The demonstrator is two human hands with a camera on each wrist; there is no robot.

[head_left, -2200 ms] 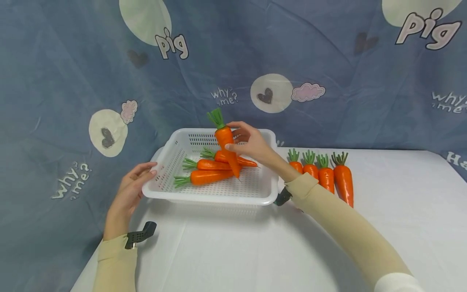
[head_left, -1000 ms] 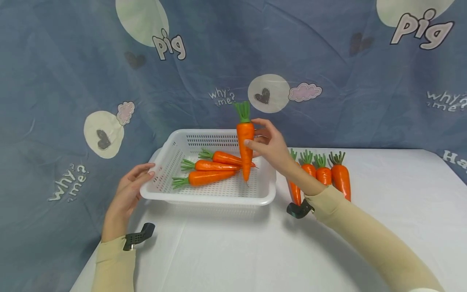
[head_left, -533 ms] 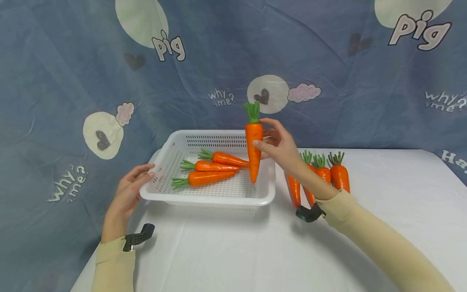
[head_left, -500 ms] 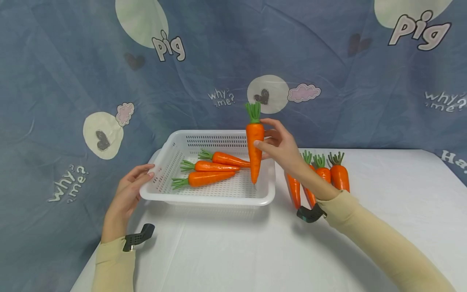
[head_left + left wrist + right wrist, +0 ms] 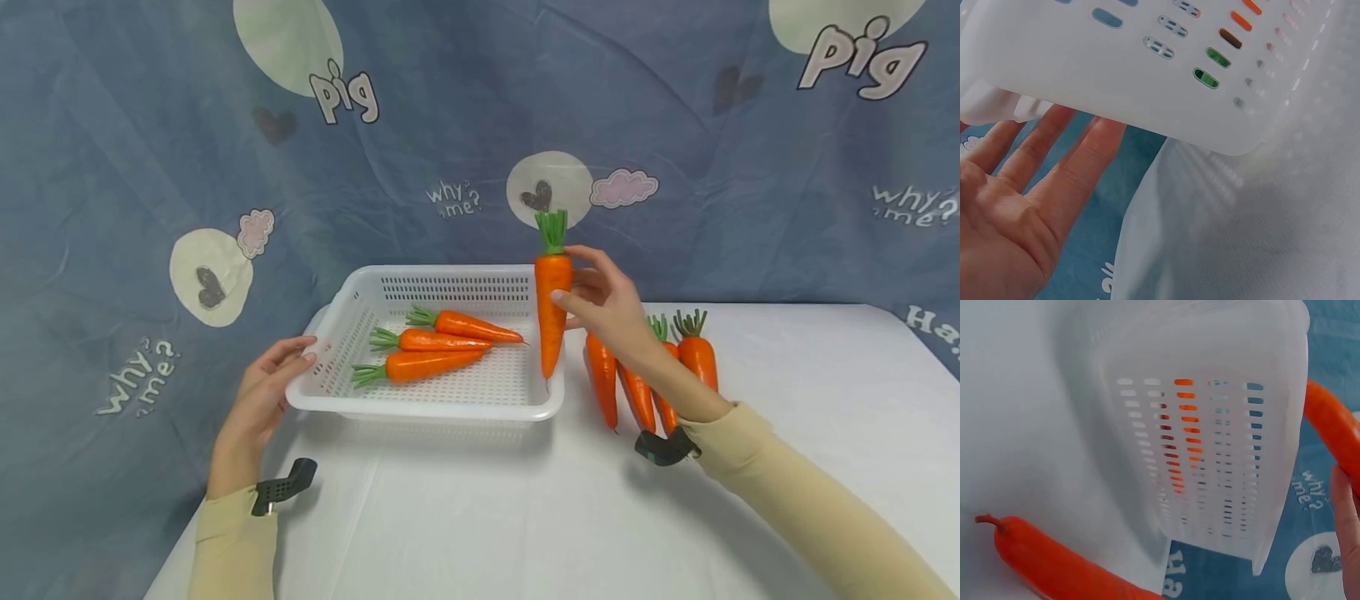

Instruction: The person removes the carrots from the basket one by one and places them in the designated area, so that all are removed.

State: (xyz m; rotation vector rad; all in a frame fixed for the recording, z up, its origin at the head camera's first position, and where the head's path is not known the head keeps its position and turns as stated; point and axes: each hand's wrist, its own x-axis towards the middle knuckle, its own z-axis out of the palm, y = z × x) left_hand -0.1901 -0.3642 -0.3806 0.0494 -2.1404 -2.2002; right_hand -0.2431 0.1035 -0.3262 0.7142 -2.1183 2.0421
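Carrots: 8 in all. 1 in my R hand (image 5: 611, 308), thumb one side, fingers the other, gripping the held carrot (image 5: 552, 312) near-upright, greens up, tip down, seen against R rim of the basket (image 5: 442, 411); can't tell if it's directly over the rim. Basket: 1, white plastic, slotted walls. Inside, 3 basket carrots (image 5: 435, 365) side by side on the floor, greens to L, tips to R; front 2 w/ tips close, rear 1 slanting. My L hand (image 5: 258, 396) at basket's L rim, fingers mostly straight, tips touching rim, not wrapped round it. Just R of basket, 4 table carrots (image 5: 699, 362) in a row on the white table (image 5: 480, 517), tips twd me; 2 tufts of greens visible, other 2 hidden behind my R hand & forearm, which crosses above the row. Wrist cams: 2, black, 1 per wrist (image 5: 287, 487). Sleeves: 2, beige (image 5: 238, 542). Behind all, 1 blue backdrop (image 5: 442, 108) w/ prints: "pig" x2, "why? me?" x3, pink clouds x2, plus 1 cut-off word at R edge.
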